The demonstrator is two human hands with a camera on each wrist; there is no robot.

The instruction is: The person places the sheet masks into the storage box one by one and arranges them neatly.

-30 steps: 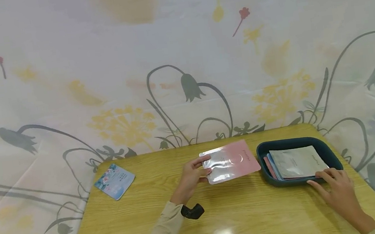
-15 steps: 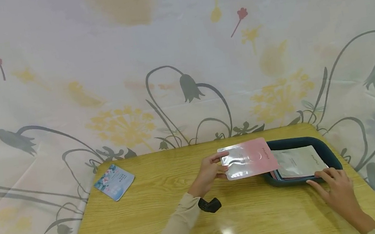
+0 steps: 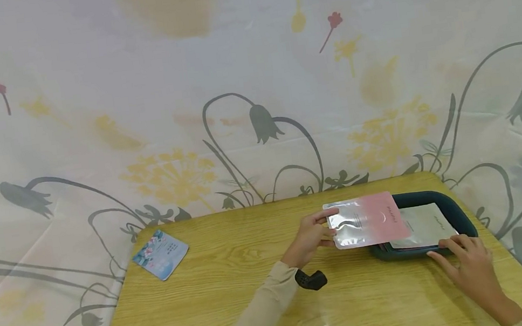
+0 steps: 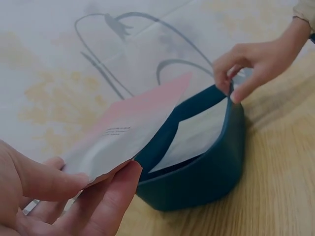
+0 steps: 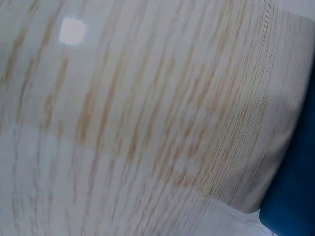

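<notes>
My left hand pinches a pink and silver face mask packet by its silver end, thumb on one face and fingers on the other in the left wrist view. The packet's pink end hangs over the left part of a dark teal basket. Inside lies a whitish packet on top, with others under it mostly hidden. At the basket's front right corner, my right hand grips the rim between thumb and fingers. The right wrist view catches only the basket's wall, not the hand.
A blue floral packet lies on the wooden table near its far left corner. Behind the table hangs a flower-printed cloth. A black strap device sits at the left wrist.
My left hand has carried the pink packet rightward, from beside the basket to over its left part. The right hand stays at the rim, and the basket has not moved.
</notes>
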